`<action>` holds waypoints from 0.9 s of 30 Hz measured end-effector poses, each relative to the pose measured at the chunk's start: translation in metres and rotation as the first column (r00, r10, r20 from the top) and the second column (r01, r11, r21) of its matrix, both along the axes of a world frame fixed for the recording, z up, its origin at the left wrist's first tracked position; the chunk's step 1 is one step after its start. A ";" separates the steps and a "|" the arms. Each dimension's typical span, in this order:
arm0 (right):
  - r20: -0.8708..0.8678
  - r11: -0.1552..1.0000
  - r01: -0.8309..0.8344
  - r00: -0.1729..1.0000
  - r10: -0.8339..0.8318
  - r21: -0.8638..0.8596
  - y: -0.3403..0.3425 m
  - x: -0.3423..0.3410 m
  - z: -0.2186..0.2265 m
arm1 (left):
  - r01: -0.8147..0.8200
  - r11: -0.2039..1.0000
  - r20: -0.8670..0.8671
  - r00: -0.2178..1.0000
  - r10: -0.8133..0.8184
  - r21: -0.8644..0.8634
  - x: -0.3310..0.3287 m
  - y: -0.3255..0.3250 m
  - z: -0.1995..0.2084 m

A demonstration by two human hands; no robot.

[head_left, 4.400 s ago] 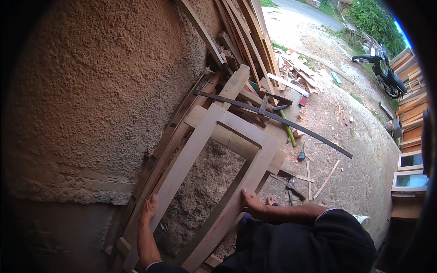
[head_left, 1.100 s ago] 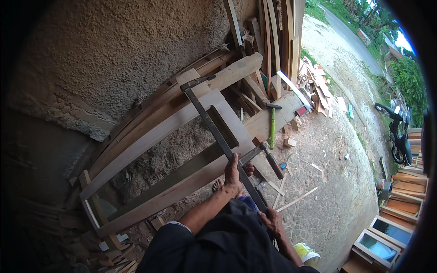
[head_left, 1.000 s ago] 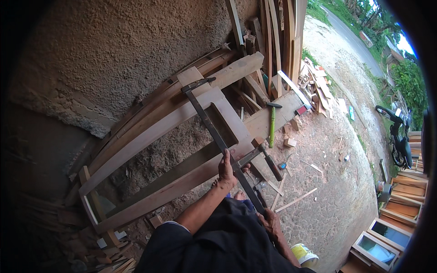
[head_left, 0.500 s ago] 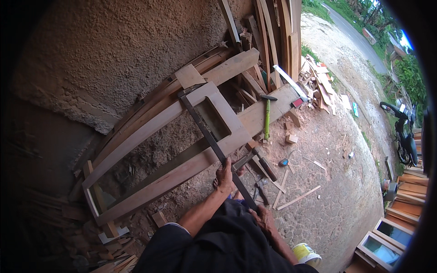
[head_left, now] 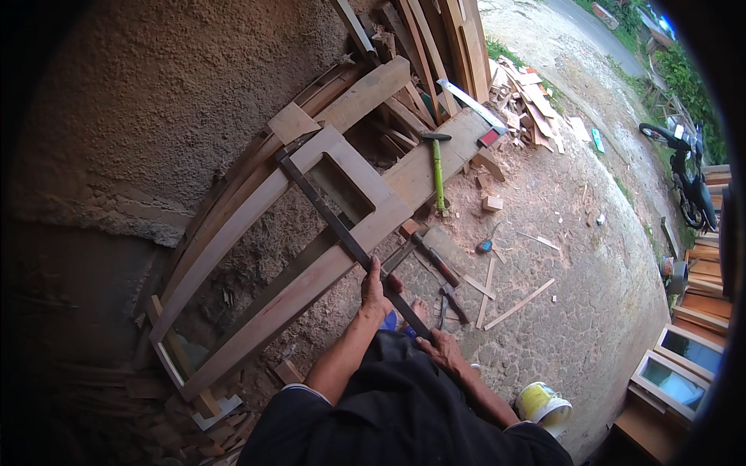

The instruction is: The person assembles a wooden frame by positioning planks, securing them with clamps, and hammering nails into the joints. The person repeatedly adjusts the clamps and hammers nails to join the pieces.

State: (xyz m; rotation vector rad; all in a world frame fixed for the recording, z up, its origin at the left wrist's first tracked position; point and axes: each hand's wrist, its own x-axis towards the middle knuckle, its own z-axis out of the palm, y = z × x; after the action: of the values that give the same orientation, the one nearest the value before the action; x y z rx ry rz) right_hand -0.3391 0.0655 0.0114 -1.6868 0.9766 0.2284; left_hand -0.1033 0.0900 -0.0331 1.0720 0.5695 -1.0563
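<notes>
A long dark bar clamp lies slantwise across a pale wooden frame, which has a small rectangular opening at its upper end. The clamp's far jaw meets the frame's far edge. Its sliding arm, with a brown wooden screw handle, sticks out on the right, beyond the frame's near rail. My left hand wraps round the bar just below that rail, thumb pointing up along it. Lower down, my right hand is closed on the bar's near end. Some fingers of both hands are hidden.
A green-handled hammer and a red-handled square rest on a plank under the frame. A tape measure, another hammer and thin strips lie on the ground. A yellow-white bucket stands right. Boards lean behind.
The whole view has shifted, so the frame and tools appear higher and farther left. Both hands keep their hold on the clamp, with no clear movement along it.
</notes>
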 end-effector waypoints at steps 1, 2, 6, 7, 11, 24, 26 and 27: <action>-0.014 1.000 -0.025 1.000 0.025 0.014 0.000 0.001 0.002 | 0.011 1.000 0.013 1.000 -0.010 -0.020 0.000 0.000 -0.003; -0.039 0.998 -0.058 0.998 0.058 0.019 -0.001 0.001 0.003 | 0.013 1.000 0.022 1.000 -0.012 -0.021 0.000 0.000 -0.005; 0.002 0.998 -0.057 0.998 0.057 0.015 0.001 0.001 0.003 | -0.033 0.999 -0.057 0.998 0.035 0.024 0.002 -0.002 -0.011; 0.023 0.998 -0.060 0.998 0.060 0.007 0.002 0.001 0.002 | -0.042 0.998 -0.119 0.992 0.047 0.046 0.005 -0.002 -0.011; 0.107 0.998 0.047 0.993 -0.052 0.048 0.008 0.001 0.000 | -0.046 0.997 0.058 0.997 0.043 0.056 0.023 -0.002 -0.008; 0.220 0.919 0.329 0.900 -0.375 0.219 0.005 -0.016 -0.032 | 0.002 0.991 0.054 0.999 0.006 -0.133 0.019 0.002 -0.010; 0.177 0.842 0.498 0.827 -0.533 0.208 -0.001 -0.008 -0.047 | 0.008 0.990 0.054 0.999 0.000 -0.143 0.018 0.001 -0.010; 0.224 0.810 0.543 0.781 -0.584 0.221 -0.007 -0.003 -0.055 | -0.009 0.994 0.033 0.999 0.013 -0.113 0.018 0.001 -0.010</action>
State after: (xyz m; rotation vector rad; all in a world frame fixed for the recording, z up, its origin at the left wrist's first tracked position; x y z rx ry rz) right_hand -0.3421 0.0583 -0.0434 -1.1793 1.1688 -0.3319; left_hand -0.0854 0.0910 -0.0430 0.9851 0.4822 -1.0469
